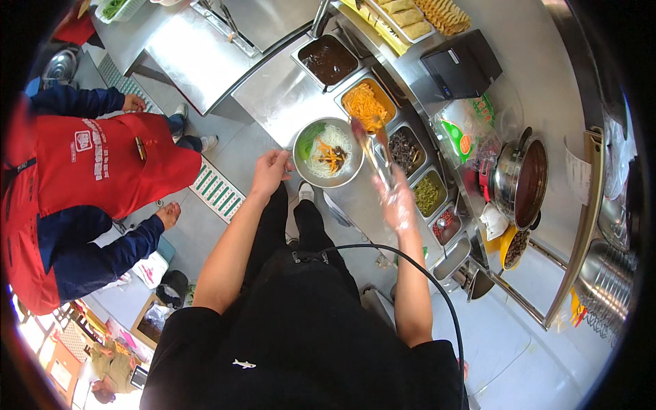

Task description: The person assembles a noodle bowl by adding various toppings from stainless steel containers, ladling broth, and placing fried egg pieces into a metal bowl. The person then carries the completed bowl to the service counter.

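My left hand (272, 172) pinches the rim of a round metal bowl (357, 167) at its left side. White noodles (336, 141), green leaves (312, 137) and a small heap of shredded orange topping (332, 160) with dark sauce lie in the bowl. In a clear plastic glove, my right hand (398, 205) grips a pair of tongs (372, 158), slightly blurred. The tongs' dark tips are spread apart near the tray of orange shreds (367, 102), just right of the bowl. Whether the tips touch the shreds, I cannot tell.
Along the counter sit trays of dark sauce (329, 60), dark shreds (406, 149), chopped green vegetable (429, 194) and red bits (445, 225). A pot (526, 179) and a black machine (462, 65) stand farther right. At left is a person in a red apron (113, 167).
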`<state>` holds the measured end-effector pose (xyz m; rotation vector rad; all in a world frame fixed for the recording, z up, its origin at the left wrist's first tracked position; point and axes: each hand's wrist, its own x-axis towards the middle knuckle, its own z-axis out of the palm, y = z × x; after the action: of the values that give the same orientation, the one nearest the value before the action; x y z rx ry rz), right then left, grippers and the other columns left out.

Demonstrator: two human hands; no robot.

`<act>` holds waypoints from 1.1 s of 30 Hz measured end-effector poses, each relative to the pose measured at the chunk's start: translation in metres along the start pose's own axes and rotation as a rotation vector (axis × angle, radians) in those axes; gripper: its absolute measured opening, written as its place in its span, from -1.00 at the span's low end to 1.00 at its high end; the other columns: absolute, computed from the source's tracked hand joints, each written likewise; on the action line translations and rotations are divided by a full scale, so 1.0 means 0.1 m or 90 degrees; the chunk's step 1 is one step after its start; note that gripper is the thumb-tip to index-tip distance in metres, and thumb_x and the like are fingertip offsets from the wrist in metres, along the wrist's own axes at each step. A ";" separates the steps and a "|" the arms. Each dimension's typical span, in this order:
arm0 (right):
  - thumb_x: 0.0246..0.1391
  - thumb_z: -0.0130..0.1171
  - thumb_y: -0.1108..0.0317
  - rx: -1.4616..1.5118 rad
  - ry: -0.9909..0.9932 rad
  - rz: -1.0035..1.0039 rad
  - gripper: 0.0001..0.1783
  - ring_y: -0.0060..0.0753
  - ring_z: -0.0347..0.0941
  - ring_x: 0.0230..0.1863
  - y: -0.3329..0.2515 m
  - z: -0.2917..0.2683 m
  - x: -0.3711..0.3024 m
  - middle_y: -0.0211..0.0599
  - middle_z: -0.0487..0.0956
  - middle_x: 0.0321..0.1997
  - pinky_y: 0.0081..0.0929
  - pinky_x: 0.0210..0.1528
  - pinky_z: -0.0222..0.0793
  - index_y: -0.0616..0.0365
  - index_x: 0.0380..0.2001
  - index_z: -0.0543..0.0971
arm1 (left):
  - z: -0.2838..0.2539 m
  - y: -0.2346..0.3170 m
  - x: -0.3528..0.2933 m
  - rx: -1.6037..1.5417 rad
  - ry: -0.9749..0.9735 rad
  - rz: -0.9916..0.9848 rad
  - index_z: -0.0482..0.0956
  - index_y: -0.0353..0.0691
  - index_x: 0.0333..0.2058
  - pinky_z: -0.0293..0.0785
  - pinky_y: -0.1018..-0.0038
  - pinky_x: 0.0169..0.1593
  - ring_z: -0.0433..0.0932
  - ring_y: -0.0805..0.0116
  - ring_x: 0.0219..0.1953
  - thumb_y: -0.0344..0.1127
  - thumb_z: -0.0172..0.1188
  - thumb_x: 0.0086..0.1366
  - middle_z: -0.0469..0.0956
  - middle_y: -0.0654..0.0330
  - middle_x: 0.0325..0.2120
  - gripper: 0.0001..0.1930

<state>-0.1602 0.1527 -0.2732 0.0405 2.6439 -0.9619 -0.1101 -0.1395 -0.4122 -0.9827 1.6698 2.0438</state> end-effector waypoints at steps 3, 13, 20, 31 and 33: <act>0.24 0.21 -0.19 -0.012 -0.007 0.076 -0.24 0.22 0.57 0.10 0.22 0.01 0.64 0.24 0.64 -0.01 -0.06 0.13 0.44 0.25 0.22 0.44 | -0.02 0.04 -0.02 0.013 -0.016 0.001 0.58 -0.27 -0.10 0.61 0.48 -0.23 0.64 0.47 -0.27 -0.14 0.05 0.55 0.54 0.33 -0.41 -0.71; 0.22 0.21 -0.22 -0.135 -0.132 0.248 -0.31 0.20 0.58 0.09 0.46 0.51 1.91 0.25 0.64 0.00 -0.10 0.16 0.45 0.33 -0.09 0.65 | -0.03 0.05 0.02 0.007 -0.012 -0.021 0.58 -0.23 -0.12 0.61 0.52 -0.24 0.61 0.54 -0.31 -0.13 0.10 0.52 0.55 0.37 -0.44 -0.74; 0.28 0.25 -0.09 0.155 -0.092 0.230 -0.33 -0.25 0.57 -0.04 0.68 0.36 1.42 -0.06 0.69 -0.05 -0.32 0.09 0.43 0.31 0.16 0.55 | -0.02 0.11 0.00 -0.007 -0.020 -0.026 0.58 -0.23 -0.13 0.60 0.51 -0.21 0.60 0.54 -0.32 -0.13 0.10 0.52 0.56 0.36 -0.44 -0.74; 0.33 0.24 0.10 0.167 -0.080 0.149 -0.56 -0.55 0.42 -0.28 -0.16 -0.02 -0.31 -0.36 0.61 -0.32 -0.46 -0.15 0.41 0.17 0.12 0.56 | -0.09 0.15 0.20 0.038 -0.051 -0.007 0.60 -0.28 -0.15 0.60 0.50 -0.26 0.61 0.51 -0.32 -0.15 0.08 0.52 0.56 0.31 -0.44 -0.71; 0.30 0.25 -0.01 -0.006 -0.075 0.095 -0.45 -0.08 0.67 -0.17 -0.06 0.18 -0.46 0.03 0.70 -0.19 -0.22 -0.09 0.50 0.16 0.17 0.53 | -0.08 0.15 0.25 0.044 -0.068 0.000 0.61 -0.28 -0.14 0.59 0.50 -0.27 0.60 0.51 -0.33 -0.15 0.08 0.52 0.56 0.31 -0.44 -0.71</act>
<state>-0.1125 0.1407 -0.2678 0.1703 2.4983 -0.8743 -0.1352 -0.1557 -0.4192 -0.8358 1.6722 1.9881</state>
